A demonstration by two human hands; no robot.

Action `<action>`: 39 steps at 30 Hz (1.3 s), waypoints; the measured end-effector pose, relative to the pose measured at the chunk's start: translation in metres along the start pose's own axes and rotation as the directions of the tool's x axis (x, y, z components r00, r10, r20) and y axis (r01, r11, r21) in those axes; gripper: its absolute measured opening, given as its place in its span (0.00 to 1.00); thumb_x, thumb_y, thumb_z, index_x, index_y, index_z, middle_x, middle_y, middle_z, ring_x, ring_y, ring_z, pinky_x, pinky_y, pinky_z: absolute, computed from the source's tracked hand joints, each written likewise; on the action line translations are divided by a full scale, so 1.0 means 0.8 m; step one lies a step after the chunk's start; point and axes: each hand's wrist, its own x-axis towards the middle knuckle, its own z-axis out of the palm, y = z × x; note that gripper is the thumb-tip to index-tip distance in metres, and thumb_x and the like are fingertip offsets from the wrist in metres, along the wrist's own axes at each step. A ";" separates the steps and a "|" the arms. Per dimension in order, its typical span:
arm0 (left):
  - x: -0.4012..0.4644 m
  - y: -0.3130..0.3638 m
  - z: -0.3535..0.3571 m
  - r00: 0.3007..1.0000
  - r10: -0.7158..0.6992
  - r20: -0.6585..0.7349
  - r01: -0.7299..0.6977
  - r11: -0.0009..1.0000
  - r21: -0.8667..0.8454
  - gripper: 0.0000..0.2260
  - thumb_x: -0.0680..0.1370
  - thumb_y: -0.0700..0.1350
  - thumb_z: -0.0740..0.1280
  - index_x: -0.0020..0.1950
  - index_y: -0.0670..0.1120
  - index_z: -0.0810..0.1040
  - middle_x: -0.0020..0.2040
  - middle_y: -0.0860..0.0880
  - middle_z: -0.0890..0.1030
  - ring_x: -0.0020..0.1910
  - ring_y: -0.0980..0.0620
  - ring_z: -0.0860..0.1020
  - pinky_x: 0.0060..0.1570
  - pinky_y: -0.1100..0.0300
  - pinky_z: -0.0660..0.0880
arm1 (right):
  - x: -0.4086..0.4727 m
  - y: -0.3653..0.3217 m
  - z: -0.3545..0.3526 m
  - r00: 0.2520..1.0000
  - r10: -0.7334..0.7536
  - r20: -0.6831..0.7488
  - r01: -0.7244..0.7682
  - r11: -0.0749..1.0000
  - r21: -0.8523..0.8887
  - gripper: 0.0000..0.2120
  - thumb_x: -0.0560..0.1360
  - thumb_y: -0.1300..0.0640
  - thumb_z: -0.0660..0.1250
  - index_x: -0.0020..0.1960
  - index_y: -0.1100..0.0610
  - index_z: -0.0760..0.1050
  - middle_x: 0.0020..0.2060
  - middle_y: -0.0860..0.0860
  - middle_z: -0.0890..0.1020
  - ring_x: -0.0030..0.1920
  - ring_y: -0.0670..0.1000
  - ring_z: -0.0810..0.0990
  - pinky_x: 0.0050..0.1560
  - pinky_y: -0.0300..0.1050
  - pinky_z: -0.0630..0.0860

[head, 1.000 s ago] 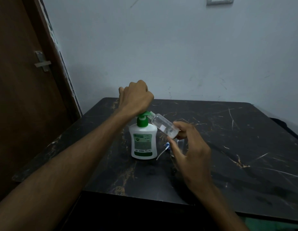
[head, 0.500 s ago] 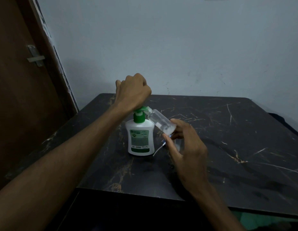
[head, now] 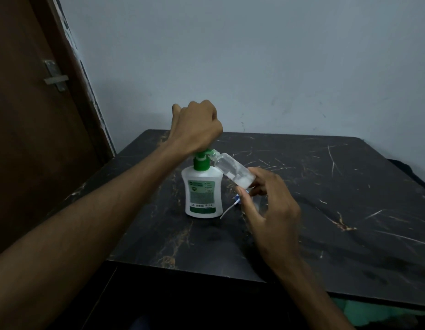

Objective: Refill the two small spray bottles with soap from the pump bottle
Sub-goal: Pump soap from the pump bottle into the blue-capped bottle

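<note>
pressing the pump bottle [head: 203, 189] head with a clenched left hand [head: 197, 126], the right hand [head: 268, 201] pinches a tilted spray bottle [head: 232, 170] so its mouth meets the nozzle.

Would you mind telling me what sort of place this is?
Probably a plain room in a home: a scratched dark marble-look table pushed against a bare painted wall, with a brown wooden door and its metal latch on the left.

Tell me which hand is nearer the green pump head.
Left. The left hand presses the green pump head; the right hand holds the clear small spray bottle by its base.
</note>
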 end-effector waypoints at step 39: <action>-0.002 0.002 -0.007 0.978 0.206 -0.032 -0.206 0.979 -0.003 0.08 0.74 0.38 0.64 0.37 0.45 0.81 0.34 0.51 0.80 0.36 0.52 0.77 0.56 0.50 0.67 | -0.006 0.001 0.001 1.000 0.022 0.005 -0.022 1.000 0.010 0.19 0.80 0.45 0.68 0.68 0.51 0.76 0.53 0.44 0.82 0.50 0.41 0.79 0.52 0.40 0.78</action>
